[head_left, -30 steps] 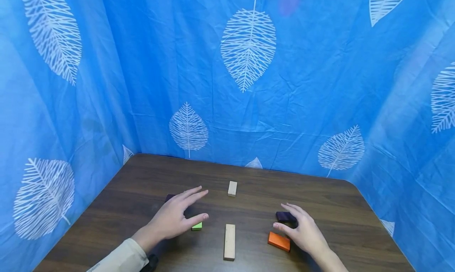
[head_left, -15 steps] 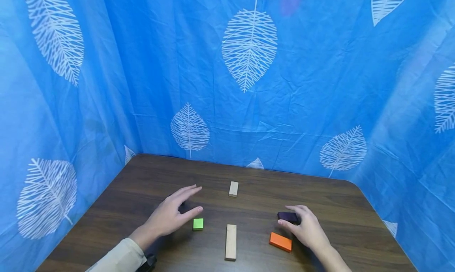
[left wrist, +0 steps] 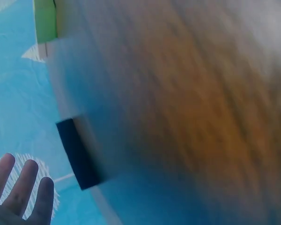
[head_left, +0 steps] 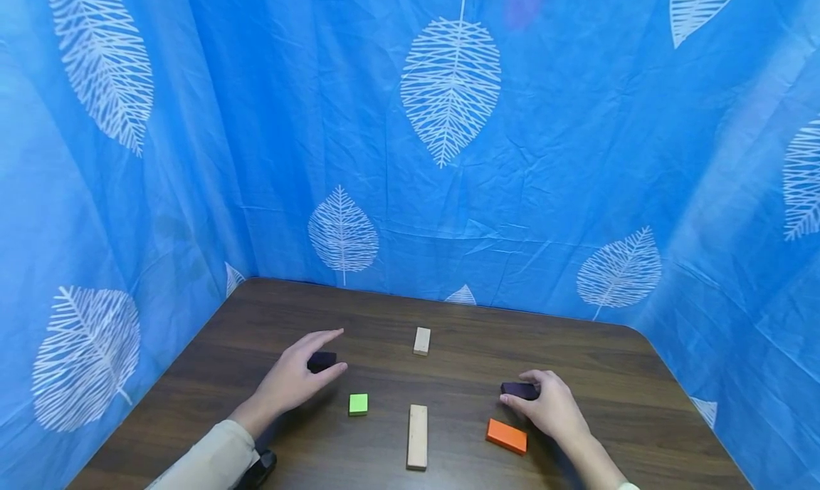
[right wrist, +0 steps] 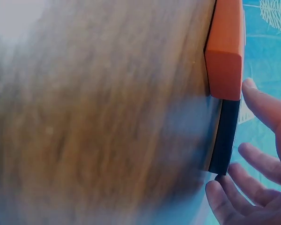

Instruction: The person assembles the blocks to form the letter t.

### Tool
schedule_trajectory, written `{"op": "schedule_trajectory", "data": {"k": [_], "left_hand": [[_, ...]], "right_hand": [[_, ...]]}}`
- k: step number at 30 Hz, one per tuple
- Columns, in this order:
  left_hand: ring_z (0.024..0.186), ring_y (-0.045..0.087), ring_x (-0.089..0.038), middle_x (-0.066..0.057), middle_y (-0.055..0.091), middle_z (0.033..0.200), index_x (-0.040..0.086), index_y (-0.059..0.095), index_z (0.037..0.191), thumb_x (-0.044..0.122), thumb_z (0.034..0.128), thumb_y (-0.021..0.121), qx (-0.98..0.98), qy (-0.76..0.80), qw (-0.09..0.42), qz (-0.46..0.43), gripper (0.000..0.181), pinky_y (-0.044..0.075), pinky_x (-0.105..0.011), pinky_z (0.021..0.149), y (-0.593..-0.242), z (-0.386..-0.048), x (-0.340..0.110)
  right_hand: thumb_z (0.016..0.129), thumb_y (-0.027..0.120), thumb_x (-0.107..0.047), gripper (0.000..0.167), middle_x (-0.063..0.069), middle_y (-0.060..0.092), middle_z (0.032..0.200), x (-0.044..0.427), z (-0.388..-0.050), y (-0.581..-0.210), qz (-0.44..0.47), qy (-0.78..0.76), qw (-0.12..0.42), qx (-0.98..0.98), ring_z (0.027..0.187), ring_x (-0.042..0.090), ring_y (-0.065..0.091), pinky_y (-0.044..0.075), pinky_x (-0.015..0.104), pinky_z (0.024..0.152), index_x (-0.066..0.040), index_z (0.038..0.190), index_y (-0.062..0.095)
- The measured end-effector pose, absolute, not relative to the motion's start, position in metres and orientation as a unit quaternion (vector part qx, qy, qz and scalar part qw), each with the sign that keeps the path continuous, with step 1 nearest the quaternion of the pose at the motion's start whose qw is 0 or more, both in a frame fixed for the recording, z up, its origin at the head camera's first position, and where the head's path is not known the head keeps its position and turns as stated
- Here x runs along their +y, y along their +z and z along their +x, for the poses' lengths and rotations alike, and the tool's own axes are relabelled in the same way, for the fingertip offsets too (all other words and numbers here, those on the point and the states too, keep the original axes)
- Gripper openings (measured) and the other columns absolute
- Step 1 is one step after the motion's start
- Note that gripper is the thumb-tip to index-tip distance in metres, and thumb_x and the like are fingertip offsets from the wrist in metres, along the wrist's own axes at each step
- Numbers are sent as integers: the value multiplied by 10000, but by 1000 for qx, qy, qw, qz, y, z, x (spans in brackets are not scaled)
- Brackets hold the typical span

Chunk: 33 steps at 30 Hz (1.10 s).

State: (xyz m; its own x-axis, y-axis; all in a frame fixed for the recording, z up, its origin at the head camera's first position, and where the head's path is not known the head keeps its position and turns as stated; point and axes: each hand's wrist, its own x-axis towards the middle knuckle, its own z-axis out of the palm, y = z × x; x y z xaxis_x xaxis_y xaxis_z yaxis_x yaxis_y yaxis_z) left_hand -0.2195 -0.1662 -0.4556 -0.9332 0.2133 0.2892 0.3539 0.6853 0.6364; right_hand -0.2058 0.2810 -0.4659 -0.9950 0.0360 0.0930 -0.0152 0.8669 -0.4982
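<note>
Before me on the dark table, in the head view, my left hand hovers with thumb and fingers spread around a dark block. The left wrist view shows that dark block apart from three straight fingers. My right hand arches over another dark block, thumb on its near side and fingers on the far side. Up close, fingertips lie by the end of this dark block; whether they touch it I cannot tell. An orange block lies just nearer to me than the right thumb.
A small green block lies right of the left hand. Between the hands are a long pale wooden block and, farther back, a shorter pale one. A blue leaf-patterned curtain surrounds the wooden table.
My left hand has moved left and back, uncovering the green block and coming around the left dark block. The right hand has drawn its thumb and fingers somewhat closer about its dark block.
</note>
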Motion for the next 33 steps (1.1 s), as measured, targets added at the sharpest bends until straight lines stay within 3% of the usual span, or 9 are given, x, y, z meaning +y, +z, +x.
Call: {"op": "schedule_trajectory", "data": {"k": [5, 19, 25, 33], "left_hand": [[1281, 531, -361, -118, 548, 1429, 168, 562, 1444, 306, 904, 777, -924, -354, 94, -111, 598, 430, -593, 1007, -459, -227, -173], [1307, 457, -472, -251, 508, 1427, 82, 571, 1415, 278, 879, 802, -933, -355, 49, -38, 616, 389, -642, 1014, -461, -234, -192], [1144, 580, -431, -268, 519, 1395, 81, 606, 1380, 277, 869, 814, -930, -365, 25, -19, 586, 476, -590, 933, -463, -234, -195], [1117, 580, -437, -288, 534, 1368, 64, 635, 1340, 260, 863, 820, -931, -365, -5, -13, 547, 466, -606, 925, -462, -239, -201]], "right_hand": [[734, 871, -514, 707, 208, 634, 1125, 281, -205, -466, -18, 260, 55, -964, 995, 337, 625, 517, 531, 838, 40, 1136, 693], [751, 846, -548, 733, 245, 640, 1089, 278, -210, -466, -50, 238, 30, -970, 1000, 372, 600, 499, 562, 865, 82, 1088, 683], [760, 843, -536, 724, 258, 637, 1102, 277, -209, -467, -54, 234, 26, -970, 1009, 383, 599, 495, 568, 875, 83, 1099, 680], [748, 850, -541, 733, 247, 648, 1084, 276, -209, -466, -61, 237, 25, -969, 984, 374, 599, 494, 570, 868, 80, 1101, 684]]}}
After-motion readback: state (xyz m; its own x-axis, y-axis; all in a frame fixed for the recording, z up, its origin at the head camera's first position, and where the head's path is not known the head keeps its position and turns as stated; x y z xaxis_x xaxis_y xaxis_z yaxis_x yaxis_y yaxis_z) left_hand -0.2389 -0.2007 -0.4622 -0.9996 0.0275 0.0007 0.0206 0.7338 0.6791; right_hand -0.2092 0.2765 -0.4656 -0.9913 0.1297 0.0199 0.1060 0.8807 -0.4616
